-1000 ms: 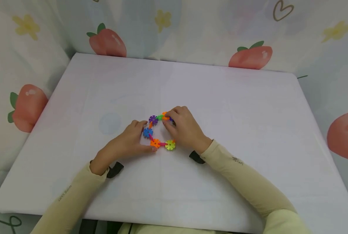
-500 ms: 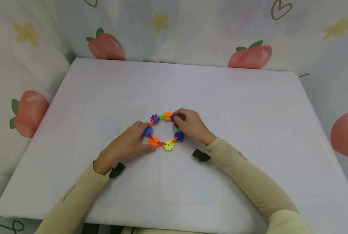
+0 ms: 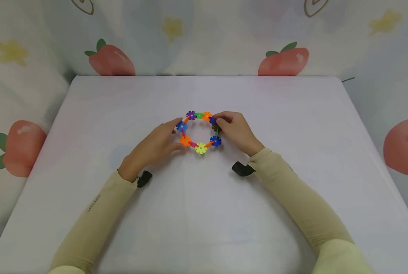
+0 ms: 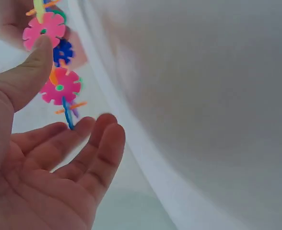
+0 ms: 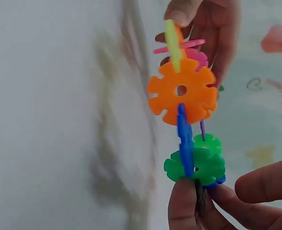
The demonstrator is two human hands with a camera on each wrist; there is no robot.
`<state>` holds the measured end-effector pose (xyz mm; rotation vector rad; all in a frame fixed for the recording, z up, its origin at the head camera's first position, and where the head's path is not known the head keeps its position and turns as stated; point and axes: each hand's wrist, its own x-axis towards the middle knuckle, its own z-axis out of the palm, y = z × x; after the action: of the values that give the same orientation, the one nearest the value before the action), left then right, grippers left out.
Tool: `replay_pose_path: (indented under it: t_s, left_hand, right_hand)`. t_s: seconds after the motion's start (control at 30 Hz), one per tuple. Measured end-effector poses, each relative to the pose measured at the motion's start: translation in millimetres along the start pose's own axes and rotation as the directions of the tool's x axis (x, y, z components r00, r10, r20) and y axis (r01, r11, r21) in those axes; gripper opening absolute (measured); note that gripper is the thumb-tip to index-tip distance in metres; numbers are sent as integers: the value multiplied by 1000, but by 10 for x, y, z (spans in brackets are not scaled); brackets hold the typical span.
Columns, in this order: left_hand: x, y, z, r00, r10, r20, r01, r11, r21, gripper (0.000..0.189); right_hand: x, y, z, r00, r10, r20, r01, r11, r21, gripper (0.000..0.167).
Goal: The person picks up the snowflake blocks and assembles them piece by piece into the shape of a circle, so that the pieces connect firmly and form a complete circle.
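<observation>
A ring of interlocking snowflake discs [image 3: 200,148], in purple, green, orange, blue, pink, yellow and a dark colour, is between both hands over the middle of the table. My left hand [image 3: 152,146] holds its left side, thumb at the orange disc [image 3: 185,141] and forefinger at the light blue one [image 3: 181,126]. In the left wrist view the thumb lies against a pink disc [image 4: 60,87], the other fingers loosely bent. My right hand [image 3: 239,131] pinches the dark disc on the right side, beside a green disc [image 5: 203,167] in the right wrist view.
The white-covered table [image 3: 204,213] reaches back to a patterned cloth backdrop [image 3: 217,38] with painted fruit and flowers. More of this cloth hangs at the left and right. Black curved pieces [image 3: 243,169] stick out below both wrists.
Both hands and the ring have moved away from the body, slightly right in view. The right hand has shifted off the top orange disc to the dark disc, uncovering the ring's right side.
</observation>
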<state>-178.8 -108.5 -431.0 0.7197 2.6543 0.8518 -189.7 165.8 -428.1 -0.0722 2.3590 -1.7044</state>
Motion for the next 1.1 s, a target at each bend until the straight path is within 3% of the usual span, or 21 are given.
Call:
replay_pose_path:
  t_s: [0.13, 0.37, 0.63, 0.9, 1.1]
  left_hand:
    - [304, -85, -63, 1000, 4, 24, -6, 997, 79, 89]
    - [706, -205, -149, 993, -81, 85, 66, 984, 165, 84]
    - [851, -271, -280, 976, -161, 146, 125, 966, 224, 78]
    - [969, -252, -333, 958, -190, 215, 134, 959, 251, 91]
    - [957, -301, -421, 955, -162, 250, 128, 981, 148, 94]
  right_hand:
    - [119, -31, -87, 998, 14, -53, -12, 999, 33, 34]
    - [354, -34, -106, 990, 72, -122, -65, 996, 59, 33]
    - [533, -29, -59, 986, 128, -112, -127, 992, 13, 35]
    - [542, -30, -53, 982, 128, -141, -147, 981, -127, 37]
    - [539, 2, -102, 982, 104, -155, -131, 975, -178, 39]
